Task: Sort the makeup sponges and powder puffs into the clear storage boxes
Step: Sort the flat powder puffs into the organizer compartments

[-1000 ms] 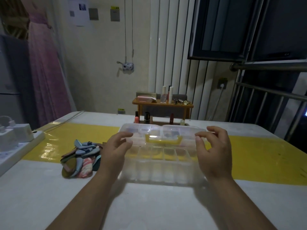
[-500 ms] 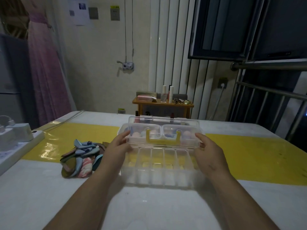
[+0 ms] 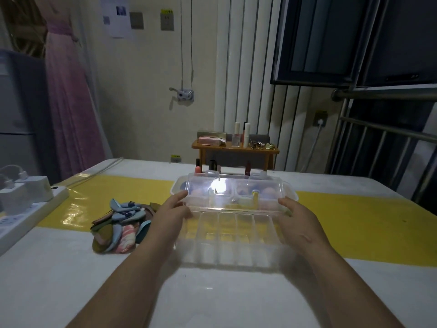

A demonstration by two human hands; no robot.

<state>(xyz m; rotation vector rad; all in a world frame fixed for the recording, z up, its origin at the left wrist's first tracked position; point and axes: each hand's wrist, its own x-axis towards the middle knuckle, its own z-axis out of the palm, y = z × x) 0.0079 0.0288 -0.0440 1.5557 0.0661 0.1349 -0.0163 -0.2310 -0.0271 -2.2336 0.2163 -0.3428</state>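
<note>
Both hands, left hand and right hand, grip the clear storage box by its ends; powder puffs lie just left of it, lipsticks behind.

I see a white desk crossed by a yellow strip. At centre sits a clear box; left of it, a heap of puffs; at the left edge, a power strip; behind the box, lipsticks.

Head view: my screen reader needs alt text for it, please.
Two bare hands, left hand and right hand, hold the raised lid of a clear storage box on a white table. Colourful powder puffs lie piled to its left.
</note>
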